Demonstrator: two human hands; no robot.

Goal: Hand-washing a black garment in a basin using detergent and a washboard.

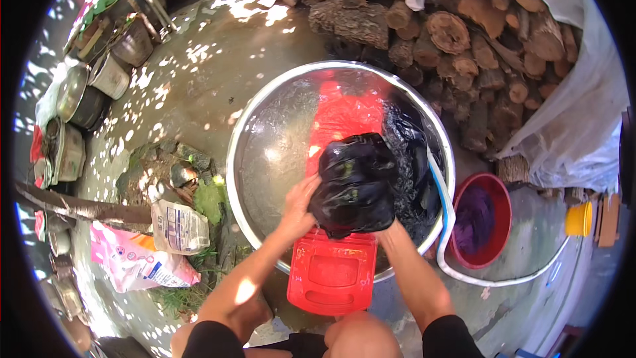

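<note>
A wet, bunched black cloth (355, 184) lies over a red plastic washboard (330, 276) that leans into a large round metal basin (238, 124). The fingers of my left hand (300, 204) close on the cloth's left edge. My right hand (387, 227) reaches under its lower right side, where the fingers are hidden. The washboard's near end rests over the basin rim between my knees, and its far part slopes into the water (278, 159). More dark wet fabric (410, 159) lies along the basin's right side.
Right of the basin stands a red bucket (502, 238) holding purple fabric (474, 221). A pale hose (497, 281) runs over the rim. Stacked firewood (447, 35) fills the back right under plastic sheeting (561, 129). Detergent bags (144, 263) lie left beside a stump (169, 164).
</note>
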